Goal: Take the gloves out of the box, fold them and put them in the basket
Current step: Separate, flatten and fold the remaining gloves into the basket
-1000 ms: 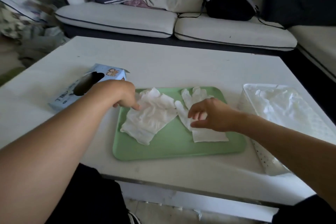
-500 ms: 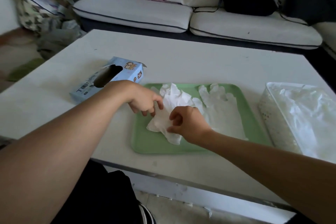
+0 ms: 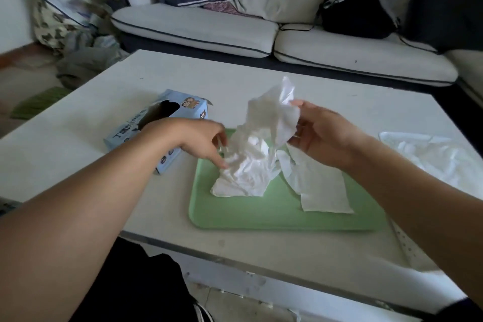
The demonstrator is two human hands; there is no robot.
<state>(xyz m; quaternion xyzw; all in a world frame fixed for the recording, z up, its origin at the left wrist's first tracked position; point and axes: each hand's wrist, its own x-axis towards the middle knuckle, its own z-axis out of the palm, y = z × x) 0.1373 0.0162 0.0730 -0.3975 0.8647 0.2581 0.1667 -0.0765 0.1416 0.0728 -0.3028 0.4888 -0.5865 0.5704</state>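
Note:
A crumpled white glove is lifted at one end above the green tray; its lower end still lies on the tray. My right hand pinches its raised upper part. My left hand pinches the glove's left side low down. A second white glove lies flat on the tray to the right. The light blue glove box lies on the table behind my left wrist, its opening facing up. The white perforated basket stands at the right, with white gloves inside, partly hidden by my right forearm.
The tray sits on a white low table. A white sofa with cushions and a black backpack runs behind it. Bags and clothes lie on the floor at the far left.
My right hand has lifted one end of the left glove up off the tray. My left hand has stayed at the glove's left side. The view has shifted left.

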